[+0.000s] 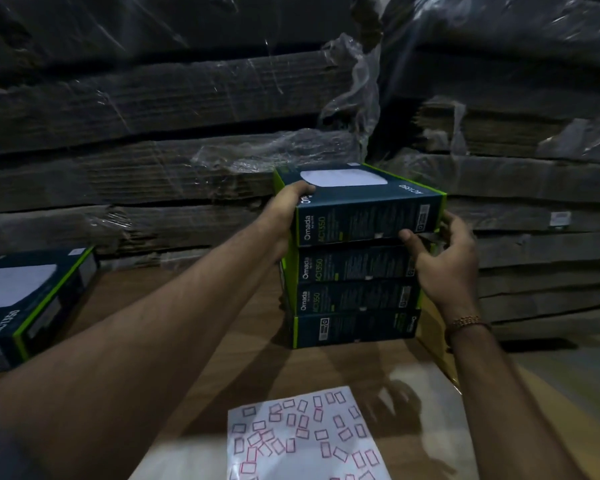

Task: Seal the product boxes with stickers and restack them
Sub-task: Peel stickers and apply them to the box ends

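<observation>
We see dimly: the scene is dark, and the small print on the boxes is mostly unreadable beyond "Omada" and "AC1350". The left hand [289, 206] has its grip around the near-left corner of the top box [361, 202], thumb on the lid; its other fingers are hidden behind the box. The right hand [444, 258] holds the lower right corner of that same box, thumb under the front edge and fingers curled round the end; we cannot tell whether a sticker lies beneath them. The top box sits slightly askew on a stack [354, 296] that we count as four boxes in all, standing on the brown table [243, 344]. A fifth box [25, 299] lies apart at the left, cut off by the frame edge. One white sticker sheet [302, 438] lies near us on the table, its lower part cut off; its red-outlined stickers are scattered and too blurred to count. Behind, wrapped cardboard bundles [153, 140] fill the background.
</observation>
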`<state>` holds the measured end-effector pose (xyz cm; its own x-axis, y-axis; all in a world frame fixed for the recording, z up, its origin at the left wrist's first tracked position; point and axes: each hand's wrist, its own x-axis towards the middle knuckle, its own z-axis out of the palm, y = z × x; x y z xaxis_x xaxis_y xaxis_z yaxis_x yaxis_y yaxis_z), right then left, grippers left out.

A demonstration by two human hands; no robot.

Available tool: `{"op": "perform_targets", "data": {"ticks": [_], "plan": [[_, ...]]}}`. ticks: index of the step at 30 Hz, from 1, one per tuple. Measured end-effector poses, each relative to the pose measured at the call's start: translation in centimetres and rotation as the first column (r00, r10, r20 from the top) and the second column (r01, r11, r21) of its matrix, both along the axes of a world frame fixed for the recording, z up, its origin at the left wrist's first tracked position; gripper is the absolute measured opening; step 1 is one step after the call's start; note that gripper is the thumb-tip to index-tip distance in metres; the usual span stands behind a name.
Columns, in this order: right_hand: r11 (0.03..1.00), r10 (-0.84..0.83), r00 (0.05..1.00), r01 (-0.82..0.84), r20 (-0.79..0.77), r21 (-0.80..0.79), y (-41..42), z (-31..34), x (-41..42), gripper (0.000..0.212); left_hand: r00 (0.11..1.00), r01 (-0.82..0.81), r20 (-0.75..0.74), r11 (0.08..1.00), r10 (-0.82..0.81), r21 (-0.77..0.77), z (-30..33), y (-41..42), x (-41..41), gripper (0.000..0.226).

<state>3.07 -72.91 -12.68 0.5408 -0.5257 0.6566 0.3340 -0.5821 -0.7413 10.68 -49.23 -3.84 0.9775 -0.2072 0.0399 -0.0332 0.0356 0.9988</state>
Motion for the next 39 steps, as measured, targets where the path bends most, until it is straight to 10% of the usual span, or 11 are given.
{"op": "perform_targets", "data": {"ticks": [15,23,39], "plan": [[0.998,0.012,0.996,-0.018,0.091,0.066,1.3,-3.0,-0.3,0.054,0.986,-0.132,0.096,0.990,0.136,-0.053,-1.9,-0.7,-1.2,0.063],[1.000,0.004,0.996,-0.004,0.092,0.006,2.1,-4.3,-0.3,0.060,0.811,-0.211,0.584,0.950,0.039,0.229,-7.7,0.9,-4.1,0.106],[0.996,-0.028,1.000,0.027,-0.009,-0.089,1.5,-4.8,-0.4,0.068,0.875,-0.123,0.484,0.960,-0.014,0.251,-8.1,1.5,-2.9,0.069]]}}
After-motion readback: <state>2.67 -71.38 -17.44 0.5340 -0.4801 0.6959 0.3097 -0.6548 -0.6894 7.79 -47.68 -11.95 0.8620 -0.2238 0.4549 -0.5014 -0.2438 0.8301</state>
